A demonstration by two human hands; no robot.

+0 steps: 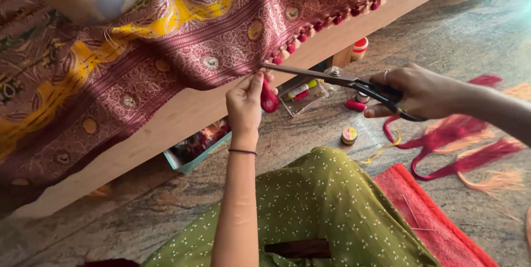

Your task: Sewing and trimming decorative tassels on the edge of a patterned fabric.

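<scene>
A maroon and yellow patterned cloth (182, 40) hangs over a wooden bed edge (182, 113), with red and peach tassels (310, 30) along its hem. My left hand (246, 104) pinches a red tassel (269, 99) hanging from the hem. My right hand (420, 93) holds black-handled scissors (332, 77), whose blades point left and meet the hem just above that tassel.
Loose red and peach thread bundles (464, 145) lie on the stone floor at right. A clear box of thread spools (303, 94), small spools (349, 135) and a red mat (437, 223) lie near my green-clad knee (332, 200). A blue tray (196, 148) sits under the bed.
</scene>
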